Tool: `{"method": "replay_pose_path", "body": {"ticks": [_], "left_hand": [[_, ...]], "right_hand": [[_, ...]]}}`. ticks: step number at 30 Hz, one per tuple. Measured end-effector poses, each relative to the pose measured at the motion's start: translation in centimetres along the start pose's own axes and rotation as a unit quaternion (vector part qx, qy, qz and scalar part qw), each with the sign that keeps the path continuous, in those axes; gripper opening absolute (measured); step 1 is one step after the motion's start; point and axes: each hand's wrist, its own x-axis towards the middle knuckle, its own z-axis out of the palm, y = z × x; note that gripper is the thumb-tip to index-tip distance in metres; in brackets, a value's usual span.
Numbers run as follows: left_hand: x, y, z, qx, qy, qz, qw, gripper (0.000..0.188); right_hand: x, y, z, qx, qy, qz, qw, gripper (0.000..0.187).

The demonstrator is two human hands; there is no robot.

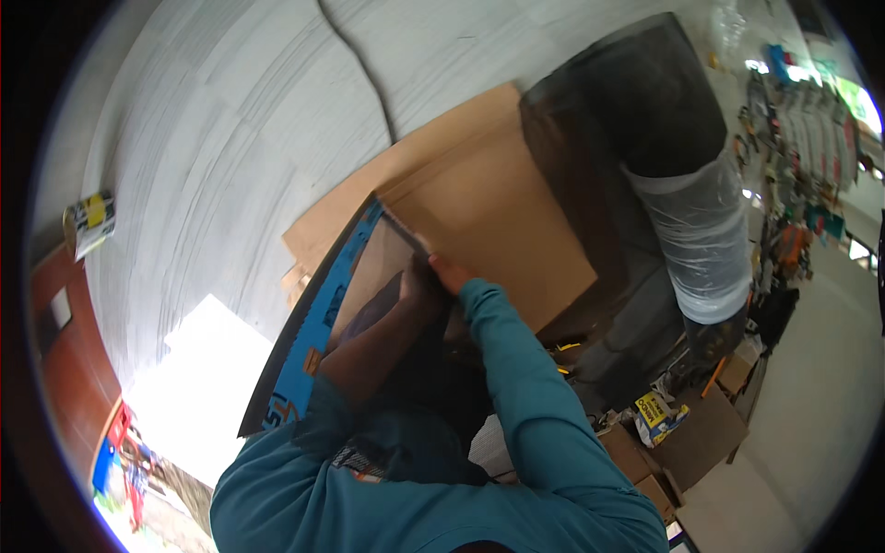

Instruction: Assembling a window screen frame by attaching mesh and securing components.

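Note:
A long, dark frame with a blue film strip [324, 309] along its side slants from the lower left up to a corner in the middle. Its short dark edge runs from that corner down to my hands. My left hand [419, 293] is closed and in shadow at the end of this edge; what its fingers hold is hidden. Beside it, almost touching, my right hand [449, 274] has its fingers bent against the same edge. Under the frame lies a brown cardboard sheet [507, 203].
To the right stands a large black mesh roll [654, 101], partly wrapped in clear plastic [696, 230], its sheer sheet overlapping the cardboard. A dark cable [355, 60] crosses the grey-streaked floor. A can [89, 224] stands far left; a yellow-and-blue bag [656, 417] and cardboard boxes sit lower right.

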Motion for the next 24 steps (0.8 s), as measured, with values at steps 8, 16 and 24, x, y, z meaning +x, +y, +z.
{"method": "replay_pose_path", "body": {"ticks": [8,16,24], "left_hand": [[-2.2,-2.1,-0.3,-0.036,-0.032,-0.032,0.998,0.050],[-1.4,-1.0,-1.2,0.013,-0.074,-0.033,0.997,0.052],[-1.4,-2.6,0.4,-0.067,-0.079,-0.037,0.994,0.057]], "right_hand": [[1.2,-0.4,2.7,0.058,-0.007,-0.021,0.998,0.066],[-1.0,-2.0,1.1,0.048,0.003,-0.028,0.998,0.064],[-1.5,-1.6,2.5,0.043,0.050,-0.076,0.995,0.065]]}}
